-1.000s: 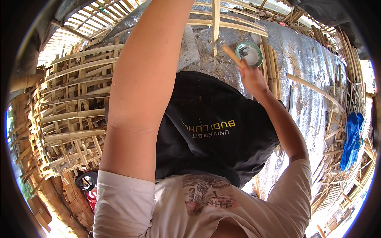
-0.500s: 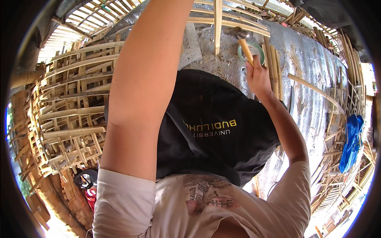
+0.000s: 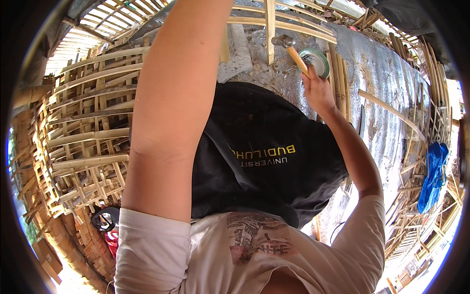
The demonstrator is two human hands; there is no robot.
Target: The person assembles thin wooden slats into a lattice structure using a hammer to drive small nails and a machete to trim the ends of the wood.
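Note:
My right hand (image 3: 319, 90) is wrapped round the wooden handle of a hammer (image 3: 298, 61). The metal hammer head (image 3: 283, 41) points away from me and lies close to the right side of a lengthwise bamboo strip (image 3: 270, 36); contact between them I cannot tell. Several crosswise bamboo strips (image 3: 298, 27) run past it at the far side. A green-rimmed round object, like a tape roll (image 3: 325, 62), lies just beyond my right hand. My left arm (image 3: 171, 108) stretches forward past the top edge, so the left hand is out of sight.
Black cloth (image 3: 264, 117) covers my lap. Woven bamboo lattice (image 3: 93, 110) stands on the left. Silvery sheeting (image 3: 377, 73) spreads on the right, with a loose bamboo strip (image 3: 391, 111) on it. A blue plastic bag (image 3: 433, 176) hangs at far right. A black ring-shaped object (image 3: 105, 219) sits lower left.
The hammer head has shifted left toward the lengthwise bamboo strip, and its handle leans further left. My left arm has barely moved.

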